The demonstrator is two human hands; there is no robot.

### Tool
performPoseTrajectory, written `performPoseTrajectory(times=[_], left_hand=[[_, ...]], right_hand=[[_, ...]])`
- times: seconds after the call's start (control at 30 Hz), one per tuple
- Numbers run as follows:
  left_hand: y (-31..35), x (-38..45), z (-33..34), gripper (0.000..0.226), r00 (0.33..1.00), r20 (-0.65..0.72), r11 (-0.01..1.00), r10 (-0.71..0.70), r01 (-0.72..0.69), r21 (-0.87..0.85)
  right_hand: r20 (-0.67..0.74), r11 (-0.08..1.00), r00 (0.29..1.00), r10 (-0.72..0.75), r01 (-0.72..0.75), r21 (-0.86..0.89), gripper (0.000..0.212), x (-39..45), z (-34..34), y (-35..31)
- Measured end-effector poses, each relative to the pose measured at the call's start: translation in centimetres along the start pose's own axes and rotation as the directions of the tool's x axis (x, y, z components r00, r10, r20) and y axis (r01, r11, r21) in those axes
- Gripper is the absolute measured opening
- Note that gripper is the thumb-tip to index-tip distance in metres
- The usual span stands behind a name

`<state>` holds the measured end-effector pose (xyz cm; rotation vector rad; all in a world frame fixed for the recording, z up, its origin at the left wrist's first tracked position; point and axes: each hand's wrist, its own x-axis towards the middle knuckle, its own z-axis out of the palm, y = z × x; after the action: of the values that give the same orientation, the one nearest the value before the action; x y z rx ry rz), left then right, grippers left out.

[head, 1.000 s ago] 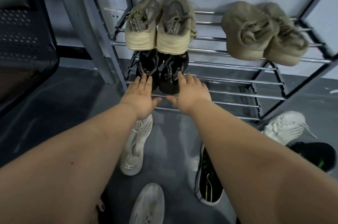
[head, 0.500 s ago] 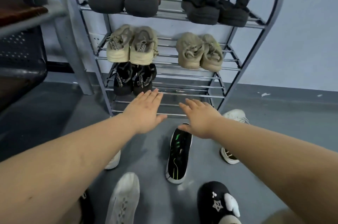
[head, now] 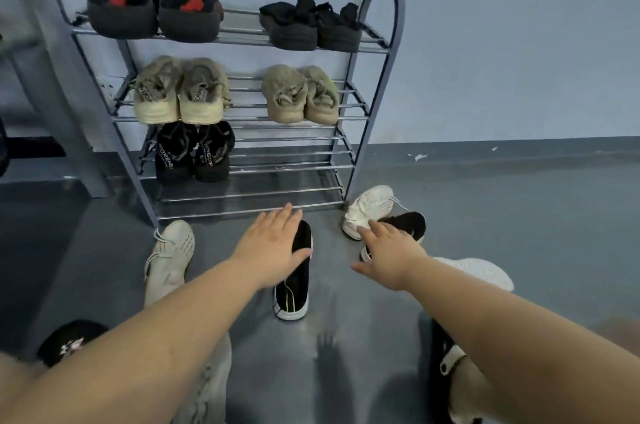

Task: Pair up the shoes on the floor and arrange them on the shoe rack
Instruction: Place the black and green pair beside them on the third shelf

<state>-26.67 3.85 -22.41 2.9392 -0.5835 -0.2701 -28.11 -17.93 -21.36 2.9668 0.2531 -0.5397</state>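
Both hands are flat with fingers spread, gripping nothing: left hand [head: 273, 247] hovers over a black sneaker [head: 294, 281], right hand [head: 388, 250] over another black shoe [head: 408, 224]. White sneakers [head: 369, 207] lie scattered around on the floor [head: 519, 216] just in front of the shoe rack [head: 381, 77], which already holds five pairs.

A rack [head: 377, 53] is set against the wall [head: 502, 43]. Two pairs are placed on its top shelf, two on the second, and one pair [head: 194, 152] at the left of the third. On the floor [head: 519, 216] before the rack, a sneaker [head: 169, 257] lies left, a shoe [head: 294, 285] in the middle, and two shoes [head: 377, 212] are found by the right leg. The left hand [head: 273, 247] is held over the middle shoe, the right hand [head: 389, 254] just before the two.
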Motion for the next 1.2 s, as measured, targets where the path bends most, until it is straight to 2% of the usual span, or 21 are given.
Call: performPoseTrajectory(times=[0.2, 0.3, 0.53, 0.77, 0.97, 1.13, 1.2], left_hand=[[0.5, 1.8, 3.3, 0.072, 0.993, 0.116, 0.991, 0.008, -0.023, 0.129], [1.8, 3.7, 4.8, 0.071, 0.987, 0.156, 0.992, -0.02, 0.001, 0.123], [6.2, 9.1, 7.9, 0.071, 0.973, 0.223, 0.989, 0.054, -0.083, 0.121], [8.6, 13.7, 11.5, 0.07, 0.946, 0.317, 0.989, 0.059, -0.098, 0.108], [10.1, 18.3, 14.8, 0.07, 0.924, 0.382, 0.998, 0.021, -0.04, 0.041], [10.4, 21.9, 17.4, 0.068, 0.905, 0.426, 0.996, -0.025, 0.057, -0.063], [10.4, 23.2, 18.6, 0.066, 0.898, 0.437, 0.987, -0.042, 0.105, -0.121]], right_hand=[[0.064, 0.997, 0.997, 0.05, -0.054, 0.061, 0.078, 0.3, 4.3, 3.0], [0.091, 0.994, 0.993, 0.076, -0.082, 0.065, 0.078, 0.7, 5.9, 5.0], [0.126, 0.979, 0.978, 0.169, -0.181, 0.098, 0.076, 2.9, 8.6, 10.2], [0.223, 0.944, 0.945, 0.241, -0.281, 0.172, 0.072, 5.6, 13.0, 13.0], [0.321, 0.875, 0.893, 0.315, -0.405, 0.267, 0.068, 9.2, 15.5, 14.2], [0.304, 0.844, 0.896, 0.323, -0.418, 0.336, 0.068, 13.4, 17.0, 14.6], [0.32, 0.792, 0.885, 0.337, -0.451, 0.412, 0.071, 14.6, 18.1, 14.7]])
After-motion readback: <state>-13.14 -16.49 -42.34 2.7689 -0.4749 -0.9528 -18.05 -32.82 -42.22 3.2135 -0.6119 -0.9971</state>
